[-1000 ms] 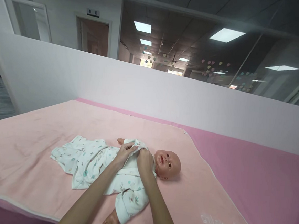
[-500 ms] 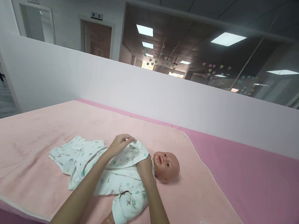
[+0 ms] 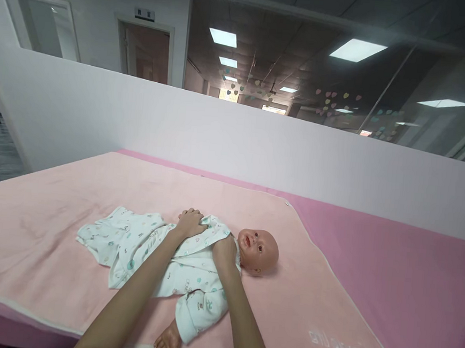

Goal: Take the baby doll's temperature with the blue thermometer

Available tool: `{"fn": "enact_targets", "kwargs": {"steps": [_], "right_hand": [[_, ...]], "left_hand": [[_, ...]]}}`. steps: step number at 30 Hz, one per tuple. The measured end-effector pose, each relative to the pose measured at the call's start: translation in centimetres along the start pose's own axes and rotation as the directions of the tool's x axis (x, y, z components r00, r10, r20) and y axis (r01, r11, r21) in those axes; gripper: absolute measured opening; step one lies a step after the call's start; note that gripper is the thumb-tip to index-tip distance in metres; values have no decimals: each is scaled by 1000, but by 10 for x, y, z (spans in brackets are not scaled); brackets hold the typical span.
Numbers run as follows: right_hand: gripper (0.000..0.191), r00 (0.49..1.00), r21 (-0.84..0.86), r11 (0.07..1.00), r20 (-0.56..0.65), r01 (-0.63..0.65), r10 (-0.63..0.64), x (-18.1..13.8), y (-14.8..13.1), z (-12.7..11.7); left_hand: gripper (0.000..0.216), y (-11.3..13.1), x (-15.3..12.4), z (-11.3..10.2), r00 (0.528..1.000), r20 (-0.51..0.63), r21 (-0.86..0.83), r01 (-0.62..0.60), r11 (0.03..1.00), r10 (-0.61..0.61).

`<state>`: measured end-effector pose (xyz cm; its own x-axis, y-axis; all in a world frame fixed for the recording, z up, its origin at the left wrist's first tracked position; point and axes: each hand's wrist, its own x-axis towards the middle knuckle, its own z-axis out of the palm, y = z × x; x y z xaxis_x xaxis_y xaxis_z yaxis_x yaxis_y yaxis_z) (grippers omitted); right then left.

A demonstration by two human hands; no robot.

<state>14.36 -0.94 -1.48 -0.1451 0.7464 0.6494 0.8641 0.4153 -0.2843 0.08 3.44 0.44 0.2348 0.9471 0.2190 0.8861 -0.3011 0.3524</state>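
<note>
While I watch through the head camera, the doll (image 3: 259, 251) lies on its back on the pink blanket (image 3: 307, 298), wearing a printed shirt (image 3: 181, 280). My left hand (image 3: 191, 224) rests over the shirt's far side, my right hand (image 3: 225, 255) is curled near the neck, fingertips hidden beside the front flap (image 3: 205, 241), and I cannot tell whether either grips cloth.

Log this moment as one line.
left hand: at far side of patterned garment | right hand: at garment front near neck | doll: lying on pink blanket
</note>
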Motion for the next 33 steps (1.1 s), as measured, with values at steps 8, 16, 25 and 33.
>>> {"fn": "enact_targets", "kwargs": {"steps": [8,16,25,33], "right_hand": [[31,998,23,999,44,36,-37,-26,-20,-56],[18,990,-24,993,-82,115,-117,-88,-8,-94],[17,928,-141,990,-369,-7,-47,-21,21,-88],[31,892,289,853,269,-435,364,28,90,-111]], "left_hand": [[56,-2,-21,-9,997,73,-87,-17,996,24],[67,-3,-31,-12,993,115,-134,-10,991,25],[69,-2,-33,-13,993,115,-128,-3,992,18],[65,-4,-34,-12,994,103,-152,-14,988,30]]}}
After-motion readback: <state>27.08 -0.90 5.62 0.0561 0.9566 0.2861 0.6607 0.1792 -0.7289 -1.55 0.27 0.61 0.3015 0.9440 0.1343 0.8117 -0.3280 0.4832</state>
